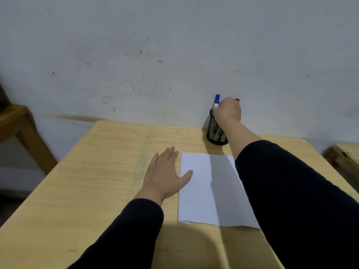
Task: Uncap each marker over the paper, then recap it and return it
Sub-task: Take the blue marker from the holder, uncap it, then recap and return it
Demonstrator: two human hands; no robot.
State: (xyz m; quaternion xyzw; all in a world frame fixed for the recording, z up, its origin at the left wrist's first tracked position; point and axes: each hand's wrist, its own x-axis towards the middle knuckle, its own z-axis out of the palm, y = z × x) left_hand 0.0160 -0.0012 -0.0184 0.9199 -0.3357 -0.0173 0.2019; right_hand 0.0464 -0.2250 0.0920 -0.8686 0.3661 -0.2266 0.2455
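Observation:
A white sheet of paper [202,187] lies on the wooden table [97,171]. Behind it, against the wall, stands a black mesh pen holder [215,133]. A blue-capped marker [217,100] sticks up from the holder, and a red cap tip [237,99] shows just past my knuckles. My right hand [228,110] reaches over the holder's top with its fingers closed around the markers there; which marker it grips is hidden. My left hand [165,171] rests flat on the table, fingers spread, thumb on the paper's left edge.
A grey marked wall [174,55] rises right behind the table. A wooden chair or stool [21,129] stands at the left. Another wooden piece [342,158] shows at the right edge.

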